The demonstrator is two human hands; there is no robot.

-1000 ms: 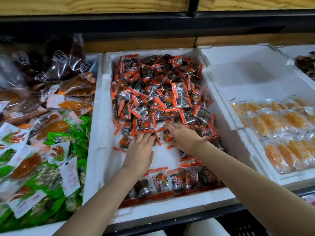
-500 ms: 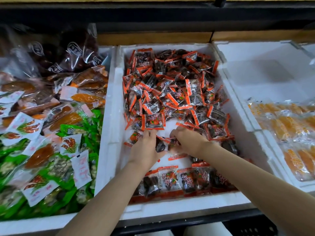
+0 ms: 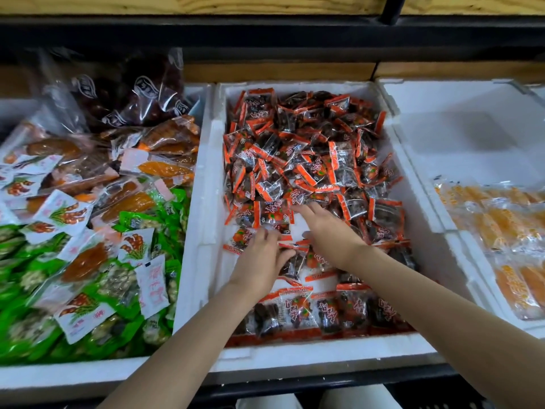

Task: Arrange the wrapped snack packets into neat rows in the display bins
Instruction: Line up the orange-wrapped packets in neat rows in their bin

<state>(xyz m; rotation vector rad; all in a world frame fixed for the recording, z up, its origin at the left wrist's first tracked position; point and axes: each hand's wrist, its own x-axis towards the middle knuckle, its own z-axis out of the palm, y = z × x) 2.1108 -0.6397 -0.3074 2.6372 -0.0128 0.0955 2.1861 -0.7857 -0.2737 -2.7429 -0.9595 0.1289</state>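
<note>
Between the two hands, on the floor of the white foam bin point(image 3: 206, 178): a few orange-edged snack packets point(image 3: 295, 261), gathered loose.

- Left hand point(image 3: 259, 261): fingers curled over this clutch, thumb pinching it.
- Right hand point(image 3: 333, 234): fingers straight, reaching into the loose pile point(image 3: 309, 149) just beyond the fingertips.
- Finished row point(image 3: 309, 314): near the wrists, against the front wall.
- Handling, as judged: light, soft, crinkly film that is likely slippery when stacked. Best pinched at the flat sealed orange edges.
- Change: one second ago the left hand lay flat, fingers straight. Half a second ago the right hand was curled beside it.
- Outboard of the left hand: green packets point(image 3: 88, 290). Outboard of the right: yellow packets point(image 3: 501, 225).
</note>
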